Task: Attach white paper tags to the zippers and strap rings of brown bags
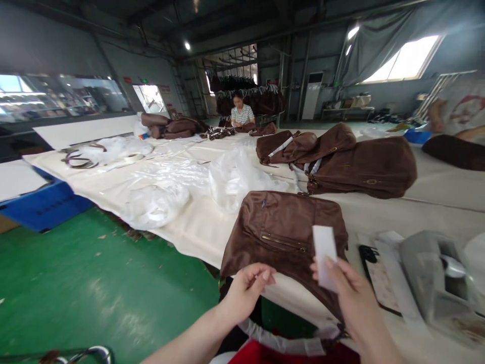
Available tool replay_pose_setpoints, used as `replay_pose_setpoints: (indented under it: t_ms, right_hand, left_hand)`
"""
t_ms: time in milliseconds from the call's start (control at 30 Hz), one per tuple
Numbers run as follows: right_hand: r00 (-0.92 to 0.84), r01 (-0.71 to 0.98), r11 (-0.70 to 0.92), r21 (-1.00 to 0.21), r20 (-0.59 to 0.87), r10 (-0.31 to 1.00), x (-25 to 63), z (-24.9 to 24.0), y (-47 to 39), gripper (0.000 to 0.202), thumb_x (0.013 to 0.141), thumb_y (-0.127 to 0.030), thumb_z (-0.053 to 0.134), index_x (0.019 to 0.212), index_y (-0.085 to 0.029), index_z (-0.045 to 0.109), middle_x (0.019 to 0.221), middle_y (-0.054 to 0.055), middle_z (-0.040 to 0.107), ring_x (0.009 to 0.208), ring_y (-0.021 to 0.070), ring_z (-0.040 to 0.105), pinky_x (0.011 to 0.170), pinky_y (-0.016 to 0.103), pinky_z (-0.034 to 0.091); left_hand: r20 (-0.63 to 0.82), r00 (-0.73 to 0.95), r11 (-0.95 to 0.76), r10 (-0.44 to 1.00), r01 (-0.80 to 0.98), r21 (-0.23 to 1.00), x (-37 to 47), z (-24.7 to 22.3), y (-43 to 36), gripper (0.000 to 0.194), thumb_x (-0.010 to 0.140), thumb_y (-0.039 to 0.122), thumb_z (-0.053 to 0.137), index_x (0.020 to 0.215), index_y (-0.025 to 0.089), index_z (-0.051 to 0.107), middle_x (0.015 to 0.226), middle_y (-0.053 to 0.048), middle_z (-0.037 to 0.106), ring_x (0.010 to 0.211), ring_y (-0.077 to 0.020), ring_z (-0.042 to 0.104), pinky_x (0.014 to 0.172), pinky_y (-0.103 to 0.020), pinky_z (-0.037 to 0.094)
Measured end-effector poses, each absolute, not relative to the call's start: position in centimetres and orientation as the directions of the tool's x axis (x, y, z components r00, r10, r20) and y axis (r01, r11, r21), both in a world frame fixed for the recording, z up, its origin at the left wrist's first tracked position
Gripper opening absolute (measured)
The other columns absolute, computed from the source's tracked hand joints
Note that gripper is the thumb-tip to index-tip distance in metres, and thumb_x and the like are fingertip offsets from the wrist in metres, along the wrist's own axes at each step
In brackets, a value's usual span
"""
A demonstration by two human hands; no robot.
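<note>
A brown leather bag (288, 222) with a zipped pocket lies at the front edge of the cloth-covered table. Over its right part, my right hand (344, 280) grips a small white card (325, 255) between thumb and fingers. My left hand (252, 285) is by the bag's lower left edge, its fingers curled in towards the thumb; whether something small is between them cannot be made out. A strap wrapped in white material (282, 344) hangs below the bag, near my lap.
Clear plastic bags (231, 177) and more brown bags (364, 167) lie farther back on the table (197, 230). A phone (379, 283) and a grey tape dispenser (428, 273) stand at right. A person (242, 114) sits at the far end; another is at far right.
</note>
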State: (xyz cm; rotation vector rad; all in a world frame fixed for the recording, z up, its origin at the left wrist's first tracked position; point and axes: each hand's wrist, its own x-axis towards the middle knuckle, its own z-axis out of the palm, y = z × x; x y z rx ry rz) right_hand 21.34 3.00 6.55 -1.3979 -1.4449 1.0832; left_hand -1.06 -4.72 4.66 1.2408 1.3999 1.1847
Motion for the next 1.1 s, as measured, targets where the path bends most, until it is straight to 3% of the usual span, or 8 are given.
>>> replay_pose_setpoints:
  t_ms: [100, 233, 300, 367, 433, 533, 833, 1100]
  right_hand:
    - [-0.358, 0.048, -0.238, -0.970, -0.239, 0.902, 15.6, 4.6, -0.8, 0.054, 0.079, -0.064, 0.058, 0.098, -0.015, 0.070, 0.079, 0.009, 0.072, 0.070, 0.0237, 0.066, 0.064, 0.032, 0.052]
    - [-0.535, 0.030, -0.280, -0.959, -0.253, 0.806, 12.1, 3.3, -2.7, 0.047, 0.083, -0.060, 0.056, 0.092, -0.015, 0.070, 0.072, 0.006, 0.069, 0.066, 0.0209, 0.065, 0.058, 0.028, 0.050]
    - [-0.504, -0.029, -0.286, -0.958, -0.233, 0.831, 12.2, 3.3, -1.9, 0.040, 0.080, -0.054, 0.065, 0.095, -0.016, 0.069, 0.077, 0.005, 0.070, 0.070, 0.0200, 0.066, 0.060, 0.027, 0.052]
    - [-0.346, -0.203, -0.382, -0.902, -0.299, 0.889, 13.0, 3.4, -0.1, 0.039, 0.077, -0.044, 0.072, 0.105, -0.018, 0.065, 0.092, 0.006, 0.071, 0.076, 0.0180, 0.068, 0.062, 0.025, 0.055]
    - [-0.212, -0.436, -0.500, -0.748, -0.455, 0.865, 14.0, 3.4, 1.9, 0.029, 0.079, -0.030, 0.071, 0.103, -0.017, 0.061, 0.098, 0.008, 0.071, 0.076, 0.0154, 0.068, 0.060, 0.022, 0.056]
    - [-0.207, -0.630, -0.573, -0.525, -0.597, 0.775, 14.6, 3.4, 4.4, 0.006, 0.087, -0.011, 0.057, 0.090, -0.016, 0.055, 0.092, 0.009, 0.071, 0.069, 0.0110, 0.068, 0.056, 0.017, 0.056]
    - [-0.357, -0.721, -0.665, -0.195, -0.719, 0.597, 14.1, 4.4, 7.5, 0.009, 0.097, -0.011, 0.041, 0.099, -0.014, 0.049, 0.070, 0.000, 0.063, 0.040, 0.0030, 0.054, 0.031, 0.007, 0.040]
    - [-0.451, -0.702, -0.708, -0.082, -0.718, 0.531, 13.9, 4.5, 8.1, 0.027, 0.099, -0.017, 0.041, 0.124, -0.006, 0.039, 0.073, 0.003, 0.067, 0.040, 0.0038, 0.055, 0.032, 0.008, 0.044]
  left_hand:
    - [0.042, -0.231, -0.018, 0.972, 0.105, 0.994, -0.5, 4.6, -4.8, 0.044, 0.091, 0.054, 0.047, 0.090, 0.015, 0.068, 0.082, -0.007, 0.067, 0.076, -0.0163, 0.059, 0.072, -0.027, 0.048]
    - [-0.020, -0.336, 0.005, 0.942, -0.044, 0.999, -0.8, 4.0, -5.1, 0.035, 0.079, 0.050, 0.067, 0.081, 0.015, 0.062, 0.067, 0.000, 0.059, 0.057, -0.0104, 0.051, 0.055, -0.022, 0.043]
    - [-0.057, -0.387, 0.010, 0.920, -0.122, 0.992, -1.9, 4.0, -5.1, 0.034, 0.075, 0.046, 0.073, 0.078, 0.014, 0.061, 0.065, 0.001, 0.058, 0.056, -0.0087, 0.048, 0.054, -0.020, 0.041]
    - [-0.091, -0.385, 0.020, 0.918, -0.185, 0.983, -3.3, 4.3, -5.2, 0.033, 0.073, 0.043, 0.075, 0.074, 0.013, 0.061, 0.063, 0.002, 0.056, 0.054, -0.0072, 0.045, 0.053, -0.019, 0.039]
    - [-0.113, -0.343, 0.050, 0.932, -0.186, 0.981, -4.9, 4.7, -5.5, 0.034, 0.072, 0.042, 0.076, 0.070, 0.013, 0.060, 0.059, 0.003, 0.053, 0.052, -0.0058, 0.040, 0.050, -0.018, 0.035]
    - [-0.083, -0.274, 0.058, 0.958, -0.099, 0.993, -6.5, 4.9, -5.9, 0.033, 0.072, 0.042, 0.076, 0.068, 0.012, 0.061, 0.060, 0.003, 0.051, 0.054, -0.0066, 0.039, 0.052, -0.019, 0.033]
    - [0.064, 0.059, -0.078, 0.996, 0.274, 0.959, -7.0, 6.2, -6.5, 0.029, 0.087, 0.037, 0.061, 0.072, 0.012, 0.063, 0.069, -0.002, 0.053, 0.067, -0.0114, 0.046, 0.065, -0.023, 0.039]
    - [-0.003, -0.257, 0.012, 0.966, 0.033, 0.999, -13.7, 8.6, -7.2, 0.031, 0.076, 0.041, 0.073, 0.077, 0.011, 0.066, 0.064, 0.000, 0.057, 0.059, -0.0092, 0.046, 0.057, -0.019, 0.037]
